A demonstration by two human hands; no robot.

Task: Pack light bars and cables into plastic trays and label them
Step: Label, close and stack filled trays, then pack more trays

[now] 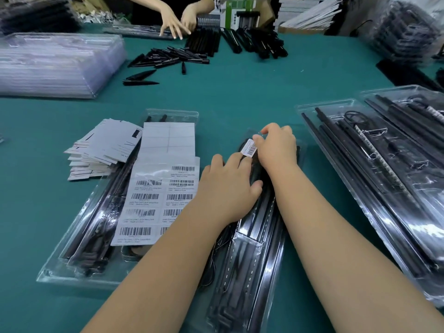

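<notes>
Right hand pinches a barcode label over the far end of the packed tray — labelling step, by the look of it. Left hand lies on the tray with fingers loose, one fingertip at the label's near edge. Next move likely calls for pressing the label flat on the clear lid. Label sheet sits just left, on another filled tray. Finished trays lie right. Farther off — loose black parts, empty tray stack, another person's hands.
</notes>
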